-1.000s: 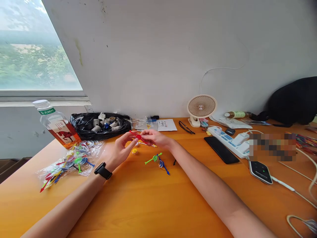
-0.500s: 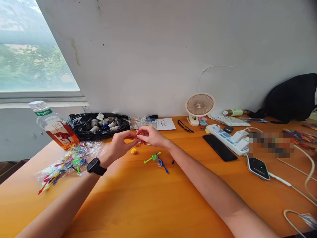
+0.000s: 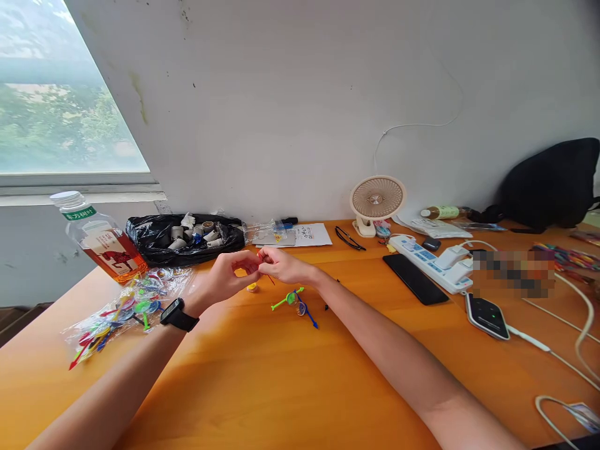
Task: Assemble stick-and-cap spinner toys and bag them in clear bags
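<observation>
My left hand (image 3: 229,275) and my right hand (image 3: 288,266) meet above the table, thumb and fingers of each pinched together. Between them is a thin red plastic piece (image 3: 272,280), mostly covered by the fingers; its lower end sticks out below my right fingers. Just beneath the left fingertips, a small yellow round piece (image 3: 253,288) lies on the table, partly hidden. To the right and nearer me lie a green arrow spinner (image 3: 281,304) and a blue arrow spinner (image 3: 309,317), touching or overlapping. Small black bits (image 3: 327,307) lie beside my right forearm.
A clear bag of colourful spinners (image 3: 126,309) lies left, before a tea bottle (image 3: 110,244). Behind are a black bag of grey fittings (image 3: 150,240), paper (image 3: 316,234), glasses (image 3: 349,239) and a fan (image 3: 377,199). Right: a black phone (image 3: 415,279) and power strip (image 3: 422,259).
Both hands have lowered slightly, and the left hand now covers part of the yellow piece. The red piece has tilted from nearly upright to slanting. The spinners stay put.
</observation>
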Demonstrator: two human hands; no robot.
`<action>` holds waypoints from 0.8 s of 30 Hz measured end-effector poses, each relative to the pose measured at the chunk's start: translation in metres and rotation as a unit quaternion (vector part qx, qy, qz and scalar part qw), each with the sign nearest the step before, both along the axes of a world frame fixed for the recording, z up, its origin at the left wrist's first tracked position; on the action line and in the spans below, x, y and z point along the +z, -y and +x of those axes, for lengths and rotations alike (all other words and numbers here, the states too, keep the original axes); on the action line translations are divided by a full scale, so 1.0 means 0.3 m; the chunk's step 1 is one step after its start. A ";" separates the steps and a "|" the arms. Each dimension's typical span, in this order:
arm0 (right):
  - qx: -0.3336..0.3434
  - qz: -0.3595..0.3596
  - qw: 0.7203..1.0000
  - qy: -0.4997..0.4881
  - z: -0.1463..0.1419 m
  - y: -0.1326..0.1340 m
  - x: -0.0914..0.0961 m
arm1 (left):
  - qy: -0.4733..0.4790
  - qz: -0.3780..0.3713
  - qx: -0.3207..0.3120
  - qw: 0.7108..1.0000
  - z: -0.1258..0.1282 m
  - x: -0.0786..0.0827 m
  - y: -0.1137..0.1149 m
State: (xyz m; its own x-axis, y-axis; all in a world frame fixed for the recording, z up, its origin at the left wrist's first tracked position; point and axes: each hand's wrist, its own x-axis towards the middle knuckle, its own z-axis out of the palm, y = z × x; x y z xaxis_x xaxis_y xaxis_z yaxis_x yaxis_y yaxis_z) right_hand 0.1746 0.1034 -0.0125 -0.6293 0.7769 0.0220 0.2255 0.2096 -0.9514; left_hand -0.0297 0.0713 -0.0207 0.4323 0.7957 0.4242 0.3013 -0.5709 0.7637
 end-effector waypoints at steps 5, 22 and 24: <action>0.004 0.046 0.998 0.033 -0.012 0.015 0.001 | -0.012 -0.005 0.010 1.000 -0.007 0.004 -0.001; -0.084 0.217 0.937 0.261 0.075 -0.067 -0.059 | -0.147 -0.098 -0.016 0.984 -0.090 -0.058 -0.064; -0.076 0.227 0.930 0.280 0.074 -0.056 -0.052 | -0.135 -0.122 -0.033 0.983 -0.096 -0.056 -0.064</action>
State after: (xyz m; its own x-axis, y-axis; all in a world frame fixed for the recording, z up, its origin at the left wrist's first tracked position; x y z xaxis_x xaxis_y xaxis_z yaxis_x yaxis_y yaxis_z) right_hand 0.1967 0.1201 -0.0282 -0.5240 0.8487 0.0720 0.7191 0.4861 -0.4966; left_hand -0.0585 0.0904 -0.0375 0.5574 0.8257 0.0867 0.4801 -0.4059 0.7777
